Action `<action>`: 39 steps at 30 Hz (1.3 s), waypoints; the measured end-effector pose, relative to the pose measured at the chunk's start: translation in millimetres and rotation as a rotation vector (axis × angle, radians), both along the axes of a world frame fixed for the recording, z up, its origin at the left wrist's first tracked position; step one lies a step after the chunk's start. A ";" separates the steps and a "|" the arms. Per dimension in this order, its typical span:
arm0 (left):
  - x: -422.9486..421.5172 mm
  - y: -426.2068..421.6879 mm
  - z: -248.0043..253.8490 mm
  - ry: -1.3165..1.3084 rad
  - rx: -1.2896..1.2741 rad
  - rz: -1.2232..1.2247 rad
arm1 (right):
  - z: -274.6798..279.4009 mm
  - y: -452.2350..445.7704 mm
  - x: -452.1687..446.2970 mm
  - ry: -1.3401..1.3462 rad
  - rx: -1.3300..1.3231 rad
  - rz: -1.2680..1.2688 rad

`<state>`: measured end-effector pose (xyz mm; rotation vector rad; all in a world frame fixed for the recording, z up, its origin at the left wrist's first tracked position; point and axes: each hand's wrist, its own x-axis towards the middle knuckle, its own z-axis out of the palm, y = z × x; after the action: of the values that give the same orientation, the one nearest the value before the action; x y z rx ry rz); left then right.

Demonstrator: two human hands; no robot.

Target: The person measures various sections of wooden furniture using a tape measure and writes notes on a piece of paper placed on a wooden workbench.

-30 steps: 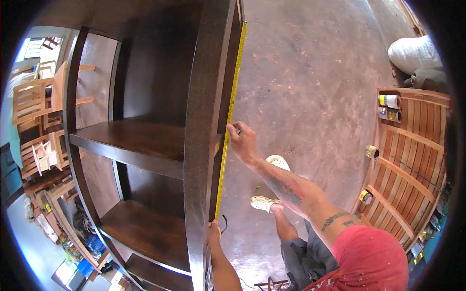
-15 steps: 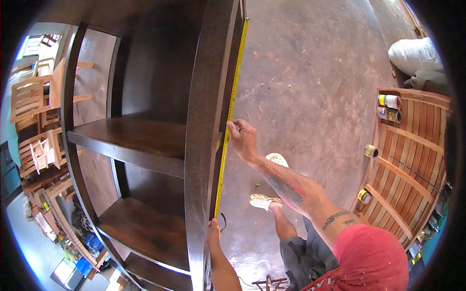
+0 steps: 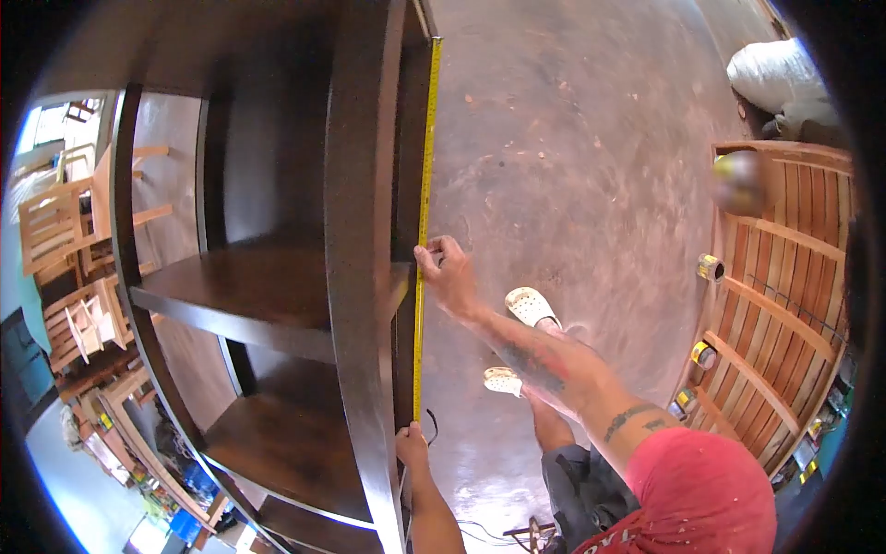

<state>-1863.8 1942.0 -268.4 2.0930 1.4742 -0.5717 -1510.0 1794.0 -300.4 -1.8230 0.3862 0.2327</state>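
A yellow measuring tape lies stretched along the outer edge of a dark brown wooden shelf unit. My right hand, fingers curled, pinches the tape's edge near its middle, beside a shelf level. Lower down, my left hand is closed around the tape's lower end against the frame; the tape case is mostly hidden. A dark strap curves out beside that hand. At the top, the tape's end meets the unit's corner.
Cream clogs are on my feet on the concrete floor. A slatted wooden piece with cans on it is at right, near a white sack. Wooden chairs stand at left, beyond the unit.
The view has shifted, so the shelf unit and tape appear further left. Both hands remain at the tape. The clogs have changed position slightly.
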 end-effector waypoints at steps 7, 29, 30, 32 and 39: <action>-0.8 10.1 3.4 0.019 0.059 -0.205 | -2.8 11.4 -7.6 -0.037 -0.004 -0.039; -35.5 69.0 -20.1 0.278 0.022 -1.007 | -7.3 3.8 -1.2 -0.048 0.068 -0.015; -39.3 64.1 -21.1 0.399 0.211 -1.320 | -14.8 0.3 -2.2 -0.006 0.100 0.023; -24.4 45.3 -12.7 0.290 0.138 -1.074 | -7.4 -16.1 0.9 0.117 0.173 0.083; -60.5 25.1 -52.2 0.087 0.195 -0.466 | -13.1 -45.7 -74.6 0.399 0.270 0.209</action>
<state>-1924.3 1967.1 -320.6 2.6199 1.1194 -0.7198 -1584.7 1748.3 -313.5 -1.5450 0.4170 0.7649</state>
